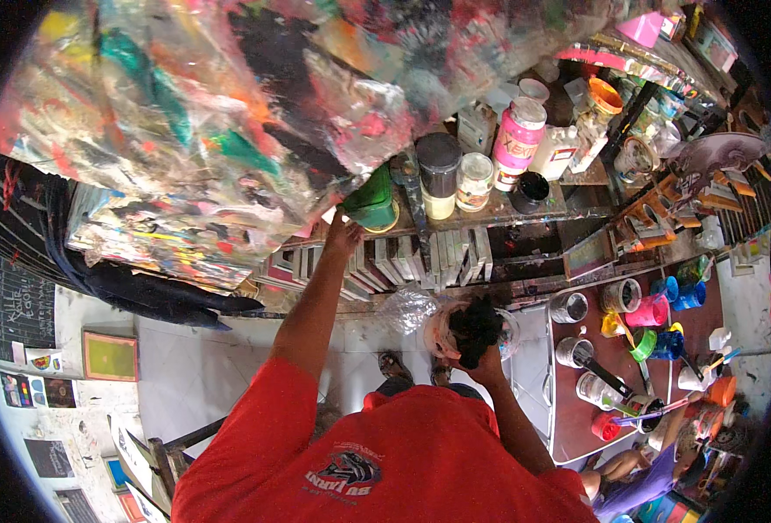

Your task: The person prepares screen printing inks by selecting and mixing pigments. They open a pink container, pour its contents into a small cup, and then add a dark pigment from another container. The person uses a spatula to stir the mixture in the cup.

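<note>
My left hand (pixel 343 232) reaches up to the shelf with its fingers closed at the lower edge of a large paint-stained cloth (pixel 202 131). A green container (pixel 370 202) stands right beside those fingers, partly behind the cloth. Low in front of me, my right hand (pixel 487 366) grips a crumpled black rag (pixel 476 329). Behind the rag, a whitish tub (pixel 440 333) is partly hidden, and clear plastic film (pixel 405 309) lies next to it.
Jars and bottles, among them a pink bottle (pixel 519 144) and a dark-lidded jar (pixel 438 170), line the shelf. Beneath stand upright frames (pixel 438 260). At right, a brown table (pixel 568 440) carries several paint pots. Another person in a purple top (pixel 638 488) sits beyond it.
</note>
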`<act>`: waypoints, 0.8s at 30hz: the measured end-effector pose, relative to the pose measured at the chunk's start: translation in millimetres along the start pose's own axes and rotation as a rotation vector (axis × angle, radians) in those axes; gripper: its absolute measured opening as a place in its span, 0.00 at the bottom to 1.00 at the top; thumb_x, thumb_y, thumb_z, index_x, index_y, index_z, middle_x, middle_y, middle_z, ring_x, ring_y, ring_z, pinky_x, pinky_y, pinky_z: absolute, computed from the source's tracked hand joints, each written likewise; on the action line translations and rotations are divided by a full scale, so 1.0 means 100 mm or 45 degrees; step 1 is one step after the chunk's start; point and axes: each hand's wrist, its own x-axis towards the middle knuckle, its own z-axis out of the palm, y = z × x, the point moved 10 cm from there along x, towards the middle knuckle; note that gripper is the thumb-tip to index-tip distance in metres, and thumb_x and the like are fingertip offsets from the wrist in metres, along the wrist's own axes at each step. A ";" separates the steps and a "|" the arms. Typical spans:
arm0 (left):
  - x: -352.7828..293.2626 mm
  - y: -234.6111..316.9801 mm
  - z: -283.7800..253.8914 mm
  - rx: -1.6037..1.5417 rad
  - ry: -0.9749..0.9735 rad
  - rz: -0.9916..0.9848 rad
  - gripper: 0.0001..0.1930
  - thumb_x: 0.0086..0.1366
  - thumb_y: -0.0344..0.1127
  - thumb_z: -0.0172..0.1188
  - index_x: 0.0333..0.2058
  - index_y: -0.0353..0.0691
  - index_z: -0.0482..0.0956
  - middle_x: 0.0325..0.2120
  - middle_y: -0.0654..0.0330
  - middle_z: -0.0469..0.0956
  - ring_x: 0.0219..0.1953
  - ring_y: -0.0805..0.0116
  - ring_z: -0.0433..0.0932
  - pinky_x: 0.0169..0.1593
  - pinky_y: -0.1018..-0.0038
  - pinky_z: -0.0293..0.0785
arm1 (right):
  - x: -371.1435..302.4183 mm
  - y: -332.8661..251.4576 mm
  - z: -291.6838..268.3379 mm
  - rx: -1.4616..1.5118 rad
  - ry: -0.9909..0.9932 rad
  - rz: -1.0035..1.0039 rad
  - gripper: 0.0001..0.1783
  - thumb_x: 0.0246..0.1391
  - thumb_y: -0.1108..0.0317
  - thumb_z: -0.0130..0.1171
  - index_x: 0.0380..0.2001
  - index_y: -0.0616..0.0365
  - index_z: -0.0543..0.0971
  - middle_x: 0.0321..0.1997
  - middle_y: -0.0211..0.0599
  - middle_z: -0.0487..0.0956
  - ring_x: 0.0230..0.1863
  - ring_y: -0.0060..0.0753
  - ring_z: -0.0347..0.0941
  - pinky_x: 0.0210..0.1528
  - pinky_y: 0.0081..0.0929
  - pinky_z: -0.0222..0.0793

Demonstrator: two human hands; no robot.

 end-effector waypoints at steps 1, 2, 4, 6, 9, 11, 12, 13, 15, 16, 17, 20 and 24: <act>0.06 0.02 0.06 0.002 0.002 0.038 0.35 0.58 0.65 0.61 0.51 0.43 0.67 0.31 0.57 0.72 0.27 0.61 0.76 0.24 0.67 0.71 | -0.03 -0.01 -0.01 0.193 0.034 0.091 0.46 0.36 0.46 0.76 0.57 0.54 0.71 0.57 0.41 0.75 0.58 0.43 0.71 0.62 0.37 0.64; 0.05 0.06 0.27 0.007 -0.304 0.030 0.30 0.62 0.59 0.61 0.48 0.38 0.68 0.27 0.57 0.72 0.24 0.62 0.76 0.21 0.68 0.73 | -0.08 -0.01 -0.04 0.184 0.034 0.110 0.45 0.36 0.45 0.75 0.57 0.53 0.71 0.56 0.40 0.76 0.58 0.42 0.71 0.61 0.37 0.65; 0.08 0.14 0.41 0.001 -0.291 0.231 0.24 0.65 0.53 0.60 0.44 0.37 0.69 0.24 0.58 0.72 0.23 0.63 0.76 0.22 0.69 0.75 | -0.18 -0.02 -0.11 -0.034 -0.003 0.075 0.44 0.37 0.46 0.73 0.57 0.53 0.71 0.56 0.39 0.77 0.58 0.41 0.72 0.61 0.36 0.66; 0.02 0.15 0.35 0.023 -0.171 0.316 0.15 0.67 0.43 0.60 0.38 0.36 0.70 0.22 0.59 0.72 0.23 0.63 0.78 0.26 0.71 0.80 | -0.27 -0.03 -0.15 -0.213 -0.018 0.041 0.42 0.39 0.49 0.73 0.57 0.53 0.71 0.55 0.37 0.77 0.56 0.39 0.73 0.60 0.36 0.67; -0.03 0.27 0.31 0.027 -0.265 0.520 0.14 0.67 0.41 0.60 0.39 0.37 0.69 0.23 0.58 0.73 0.23 0.63 0.78 0.26 0.69 0.80 | -0.34 -0.06 -0.21 -0.069 0.053 0.095 0.38 0.40 0.53 0.72 0.55 0.53 0.72 0.53 0.36 0.79 0.54 0.39 0.75 0.57 0.36 0.69; -0.17 0.19 0.34 -0.003 -0.204 0.526 0.14 0.67 0.40 0.60 0.41 0.37 0.68 0.23 0.58 0.74 0.22 0.64 0.78 0.28 0.68 0.80 | -0.36 -0.03 -0.26 0.033 0.118 0.163 0.36 0.40 0.54 0.72 0.54 0.53 0.74 0.52 0.36 0.79 0.52 0.40 0.76 0.56 0.37 0.70; -0.28 0.15 0.36 -0.018 -0.173 0.530 0.14 0.66 0.39 0.60 0.42 0.38 0.68 0.23 0.57 0.74 0.22 0.64 0.78 0.28 0.68 0.80 | -0.36 -0.02 -0.27 0.074 0.137 0.189 0.35 0.40 0.55 0.72 0.53 0.53 0.75 0.51 0.36 0.80 0.52 0.41 0.76 0.56 0.37 0.70; -0.42 0.15 0.40 -0.002 -0.162 0.512 0.14 0.66 0.39 0.61 0.43 0.39 0.68 0.24 0.57 0.75 0.23 0.64 0.78 0.29 0.67 0.81 | -0.34 -0.04 -0.28 0.091 0.126 0.198 0.34 0.40 0.54 0.72 0.52 0.53 0.76 0.51 0.36 0.80 0.52 0.42 0.76 0.55 0.37 0.70; -0.67 0.12 0.38 0.028 -0.130 0.474 0.15 0.66 0.38 0.61 0.45 0.40 0.67 0.25 0.57 0.76 0.23 0.64 0.78 0.31 0.66 0.81 | -0.31 -0.03 -0.28 0.063 0.108 0.209 0.32 0.41 0.55 0.72 0.51 0.53 0.77 0.50 0.37 0.81 0.51 0.43 0.76 0.55 0.38 0.70; -0.75 0.13 0.26 0.087 -0.160 0.472 0.14 0.66 0.37 0.60 0.46 0.41 0.67 0.28 0.57 0.76 0.25 0.64 0.78 0.32 0.67 0.81 | -0.29 -0.03 -0.27 0.025 0.092 0.196 0.31 0.42 0.55 0.71 0.51 0.53 0.77 0.49 0.38 0.81 0.52 0.44 0.76 0.55 0.38 0.70; -0.93 0.09 0.24 0.040 -0.143 0.459 0.14 0.66 0.37 0.60 0.46 0.41 0.67 0.29 0.57 0.77 0.27 0.64 0.79 0.34 0.66 0.80 | -0.28 0.02 -0.29 -0.021 0.102 0.196 0.30 0.42 0.56 0.71 0.50 0.53 0.78 0.49 0.38 0.81 0.52 0.44 0.76 0.55 0.38 0.70; -1.29 -0.02 -0.33 0.039 -0.232 0.633 0.14 0.67 0.37 0.60 0.46 0.42 0.67 0.33 0.57 0.77 0.32 0.64 0.79 0.37 0.66 0.80 | -0.17 0.13 -0.14 -0.224 -0.004 0.001 0.31 0.43 0.55 0.71 0.52 0.53 0.77 0.50 0.41 0.80 0.52 0.46 0.76 0.55 0.39 0.70; -1.70 -0.44 -1.36 0.018 -0.261 0.726 0.16 0.65 0.36 0.61 0.49 0.40 0.69 0.35 0.59 0.78 0.37 0.64 0.78 0.42 0.64 0.78 | 0.13 0.17 -0.02 -0.227 -0.013 0.089 0.38 0.38 0.51 0.74 0.54 0.54 0.75 0.51 0.45 0.79 0.52 0.49 0.75 0.56 0.40 0.69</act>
